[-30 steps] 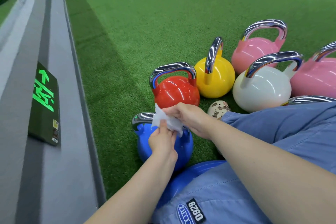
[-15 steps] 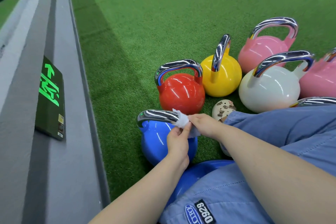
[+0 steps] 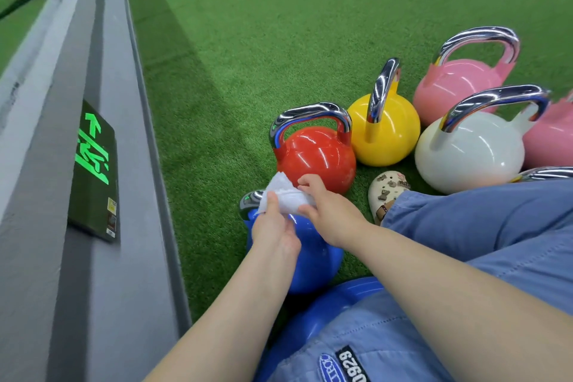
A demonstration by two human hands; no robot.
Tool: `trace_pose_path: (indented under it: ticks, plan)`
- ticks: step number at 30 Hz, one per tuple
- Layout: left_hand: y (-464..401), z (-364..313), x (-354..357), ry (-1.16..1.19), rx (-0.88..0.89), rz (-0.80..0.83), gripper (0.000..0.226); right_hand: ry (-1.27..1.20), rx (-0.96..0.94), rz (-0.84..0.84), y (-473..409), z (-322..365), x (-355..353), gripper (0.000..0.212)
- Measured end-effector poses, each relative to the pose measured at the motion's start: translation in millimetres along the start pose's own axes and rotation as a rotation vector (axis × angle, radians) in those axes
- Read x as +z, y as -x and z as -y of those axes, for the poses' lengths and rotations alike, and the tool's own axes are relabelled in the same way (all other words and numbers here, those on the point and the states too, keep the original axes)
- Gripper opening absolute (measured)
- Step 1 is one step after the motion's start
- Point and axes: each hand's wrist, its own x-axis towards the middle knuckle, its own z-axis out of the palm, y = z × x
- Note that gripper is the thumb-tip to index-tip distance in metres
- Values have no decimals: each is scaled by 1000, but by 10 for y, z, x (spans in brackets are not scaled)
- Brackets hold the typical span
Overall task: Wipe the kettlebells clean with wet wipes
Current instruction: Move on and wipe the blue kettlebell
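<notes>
On the green artificial turf (image 3: 279, 40) beside a grey wall ledge (image 3: 102, 257), a blue kettlebell (image 3: 313, 257) stands nearest the person, its chrome handle (image 3: 249, 199) showing at the left end and otherwise covered by the two hands. The left hand (image 3: 274, 228) is closed on the lower left edge of a crumpled white wet wipe (image 3: 285, 195), thumb on top, while the right hand (image 3: 328, 206) pinches the wipe's right side between thumb and fingers; the wipe is stretched between them just above the blue kettlebell's handle. Just behind sits a red kettlebell (image 3: 316, 158), upright, with a yellow kettlebell (image 3: 384, 133) close on its right. Further right stand a white kettlebell (image 3: 471, 155) and a pink kettlebell (image 3: 455, 87), with a second pink one (image 3: 552, 143) cut off by the frame edge. A cream clog with charms (image 3: 387, 192) rests on the turf near the red kettlebell, below blue trouser legs (image 3: 480, 226). A green exit sign (image 3: 93, 170) is fixed to the ledge.
</notes>
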Motion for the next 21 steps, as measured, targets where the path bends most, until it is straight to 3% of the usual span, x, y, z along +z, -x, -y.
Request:
trace_pose_path:
  ticks: [3,5,6,8,10,11,13,15,18,21]
  plan:
    - [-44,-145,-98,-125,129,-333,33,-41,30,-29,11,0,-12,27]
    - [-36,-250,-122,-247,400,-488,29,-135,52,-59,13,-12,-13,23]
    - [22,-267,-101,-336,691,-445,19,-183,54,-87,5,-17,-9,22]
    - [124,-218,-49,-590,1295,-25,13,-230,40,-138,-17,1,-28,19]
    - [111,-118,13,-985,1399,511,17,-257,38,-136,-42,-14,-92,11]
    - [40,-85,37,-1238,1427,627,17,-299,83,-113,-42,-33,-138,12]
    - [-101,-27,52,-1662,1618,499,25,-452,226,-52,-12,-95,-244,25]
    - [-173,-17,48,-1877,1763,381,33,-551,364,-74,6,-202,-314,39]
    - [-218,-51,42,-1888,1915,451,39,-563,468,-150,7,-306,-325,38]
    - [-266,-140,0,-1995,2027,652,43,-529,503,-136,15,-319,-283,36]
